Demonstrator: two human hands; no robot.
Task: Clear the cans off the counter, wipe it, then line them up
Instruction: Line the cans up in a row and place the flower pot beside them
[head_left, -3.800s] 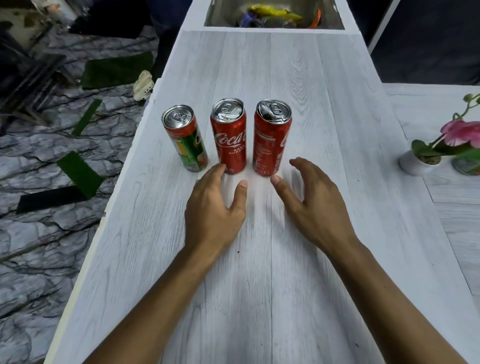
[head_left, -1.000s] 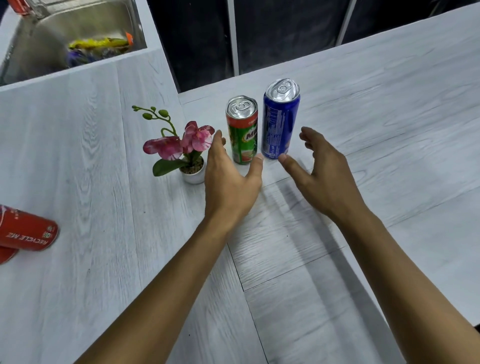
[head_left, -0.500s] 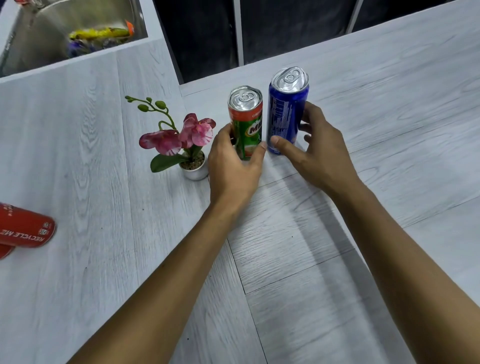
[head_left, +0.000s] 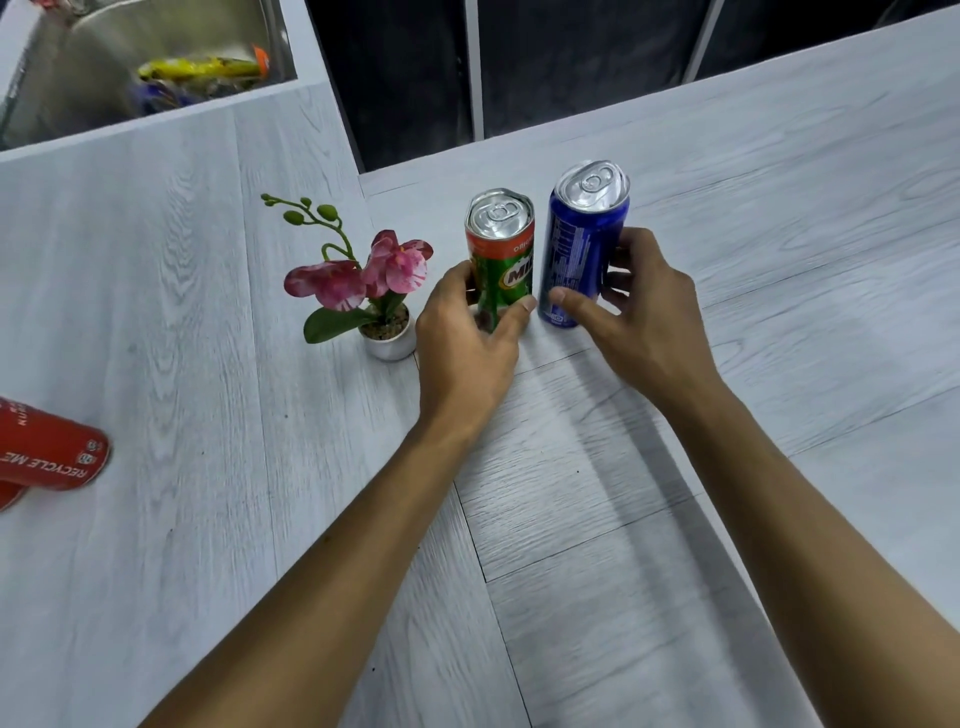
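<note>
At the far middle of the counter: the left hand (head_left: 462, 343) grips the green can (head_left: 501, 260) low on its body, with the thumb on the near face and the fingers wrapped behind.
Right hand (head_left: 639, 322): it grips the blue can (head_left: 582, 244), thumb across the label and fingers curled round the far right side.
Hands: they are just apart, each clamped on its own can.
Cans in hand: both stand close side by side without clearly touching. The blue one leans slightly, and whether its base has left the surface cannot be told.
Step in hand: judged to be the pick-up of this pair. No cloth is in view, so wiping looks not yet begun.
Next move: it calls for lifting both cans straight up and carrying them clear of the potted flower (head_left: 389, 338), which sits just left of the left hand.
Red can (head_left: 47, 452): it lies on its side at the near left edge, well apart from the hands.
Count of cans: two upright and one lying. A red sliver under the lying one may be a fourth.
Other things: one potted flower, and one sink (head_left: 67, 104) at the far left holding wrappers.
Counter (head_left: 208, 545): one L-shaped surface of pale wood grain.
</note>
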